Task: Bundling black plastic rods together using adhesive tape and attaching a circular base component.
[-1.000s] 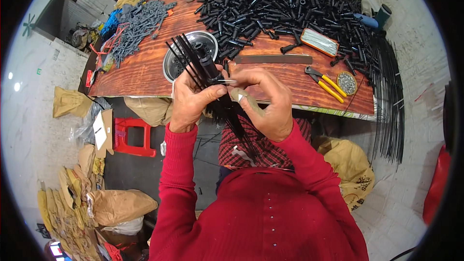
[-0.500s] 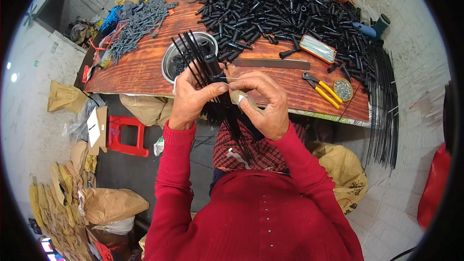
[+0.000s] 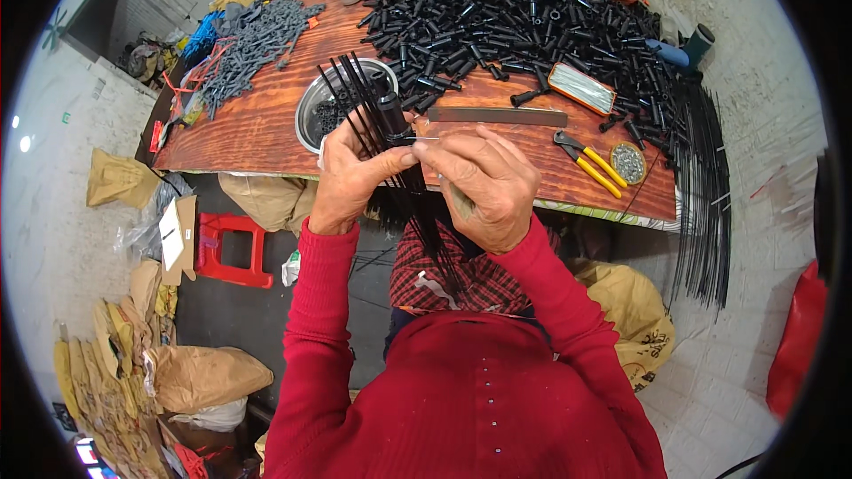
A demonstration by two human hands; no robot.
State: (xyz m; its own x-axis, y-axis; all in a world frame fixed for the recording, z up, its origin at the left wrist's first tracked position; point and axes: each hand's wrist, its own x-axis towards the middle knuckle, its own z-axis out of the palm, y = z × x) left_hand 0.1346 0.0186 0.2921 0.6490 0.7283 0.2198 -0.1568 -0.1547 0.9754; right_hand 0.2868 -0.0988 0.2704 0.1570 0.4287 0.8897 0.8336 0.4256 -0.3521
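My left hand [image 3: 349, 179] is closed around a bundle of thin black rods [image 3: 353, 98] that fans out at the top and runs down toward my lap. A black tube [image 3: 389, 115] stands in the bundle, tilted slightly, above my left thumb. From the tube's lower end a thin silvery wire [image 3: 428, 138] sticks out to the right. My right hand [image 3: 493, 184] has its fingertips pinched together just below that wire, close to my left thumb. Whatever lies between those fingertips is hidden.
Behind my hands sits a metal bowl [image 3: 306, 115] of small dark parts. A heap of black tubes [image 3: 515, 27] covers the table's back; grey parts [image 3: 257, 49] lie left. Yellow-handled cutters [image 3: 596, 168], a flat bar [image 3: 497, 116] and a dish of small metal pieces [image 3: 628, 162] lie right.
My right hand has rolled over, its back now facing up and the tan finger wrap out of sight. The wire's end now shows above its fingers. The left hand keeps its hold, barely moved.
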